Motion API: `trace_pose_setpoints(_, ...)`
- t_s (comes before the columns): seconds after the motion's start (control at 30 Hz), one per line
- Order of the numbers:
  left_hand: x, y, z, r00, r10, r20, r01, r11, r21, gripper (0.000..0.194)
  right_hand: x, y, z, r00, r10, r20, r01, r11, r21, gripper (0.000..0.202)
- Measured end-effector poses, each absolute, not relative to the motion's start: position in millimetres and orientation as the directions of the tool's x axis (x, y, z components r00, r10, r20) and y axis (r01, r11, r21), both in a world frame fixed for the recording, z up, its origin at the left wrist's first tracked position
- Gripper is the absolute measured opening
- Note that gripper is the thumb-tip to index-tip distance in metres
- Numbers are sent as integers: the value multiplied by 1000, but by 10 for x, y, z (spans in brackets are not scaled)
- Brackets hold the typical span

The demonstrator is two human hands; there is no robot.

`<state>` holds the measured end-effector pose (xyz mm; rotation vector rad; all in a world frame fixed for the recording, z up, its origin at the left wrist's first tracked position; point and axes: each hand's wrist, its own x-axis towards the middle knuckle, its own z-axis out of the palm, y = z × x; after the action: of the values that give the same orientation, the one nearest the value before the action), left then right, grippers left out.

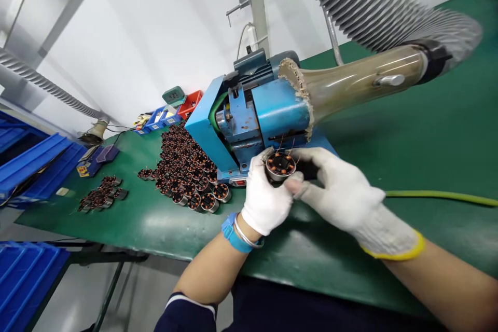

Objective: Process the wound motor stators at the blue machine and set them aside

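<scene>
A person's two hands, both in white gloves, meet over the green desk [171, 228], just in front of a blue belt machine [280, 109]. Between them is a round metal-rimmed part [280, 165] with copper windings and a black core, its open face turned up toward the camera and thin loose wires standing out from the rim. The left hand [266, 199] has its grip closed on the part's left and near side, while the right hand [342, 189] grasps the right side with thumb and fingers. The part is held close to the machine's near face; whether it touches the machine I cannot tell. A blue wristband [232, 236] and a pale bangle [245, 235] circle the left wrist, and the right glove ends in a yellow cuff edge [416, 249]. To the left of the machine, a large crowd of similar parts [190, 174] covers the desk, with a smaller cluster [101, 194] farther left. Behind them stand a red bin [190, 104], small blue bins [157, 120] and a green digital clock [173, 95]. On the machine's right, a brownish duct [358, 80] leads into a grey ribbed hose [373, 5]. A yellow-green cable [439, 195] lies on the desk beyond the right wrist.
</scene>
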<state>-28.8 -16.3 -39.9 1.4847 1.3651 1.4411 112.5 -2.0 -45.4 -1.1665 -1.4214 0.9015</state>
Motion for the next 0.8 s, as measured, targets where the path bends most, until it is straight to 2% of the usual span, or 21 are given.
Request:
trace_pose_setpoints(0.1,-242,-133,-407,-191,957,217,212,-176,961,58,988,-62,-502,-2,980,197,57,197,-979,53)
trace_pose_setpoints(0.2,-186,-65,-385,-238,934,267,255,-205,945,54,974,-7,-458,-58,992,114,-113,106,-988,50)
trace_pose_setpoints(0.27,-153,-3,-350,-248,921,300,284,-227,932,51,993,51,-405,-56,992,110,-162,100,-982,46)
trace_pose_setpoints(0.4,-104,108,-266,-246,934,259,252,-196,948,50,1013,138,-323,-14,986,167,-176,162,-971,38)
trace_pose_setpoints(0.63,-76,157,-255,-277,909,311,274,-236,932,53,1044,181,-298,-48,973,227,-203,213,-956,44)
trace_pose_setpoints(0.8,-63,174,-251,-290,907,305,334,-203,920,56,1071,193,-320,-63,973,222,-178,208,-962,44)
